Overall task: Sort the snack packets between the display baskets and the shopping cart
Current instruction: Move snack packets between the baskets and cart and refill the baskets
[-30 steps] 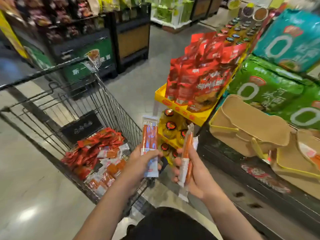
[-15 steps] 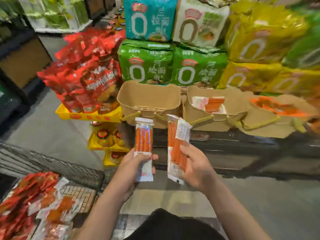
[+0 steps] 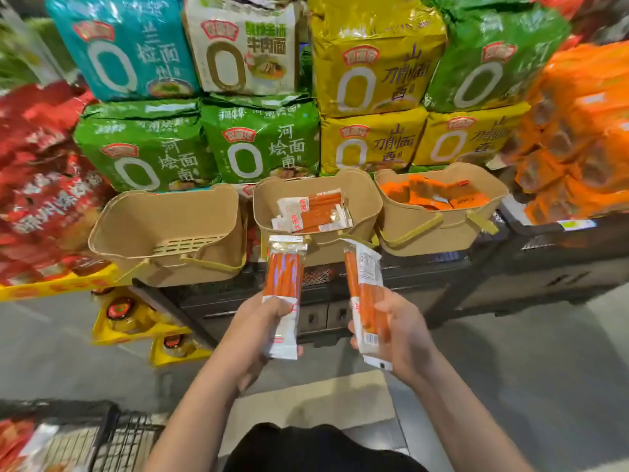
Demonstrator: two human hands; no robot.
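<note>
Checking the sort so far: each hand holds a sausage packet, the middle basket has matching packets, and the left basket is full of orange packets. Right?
One thing is off: the left basket holds no packets in the head view. The orange packets lie in the right basket. The rest stands: the left hand and right hand each grip a sausage packet, and the middle basket has matching packets.

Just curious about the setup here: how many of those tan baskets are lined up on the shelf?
3. The left basket shows no packets, the middle basket holds orange-and-white packets, and the right basket holds orange packets. More could sit beyond the picture's edges.
</note>
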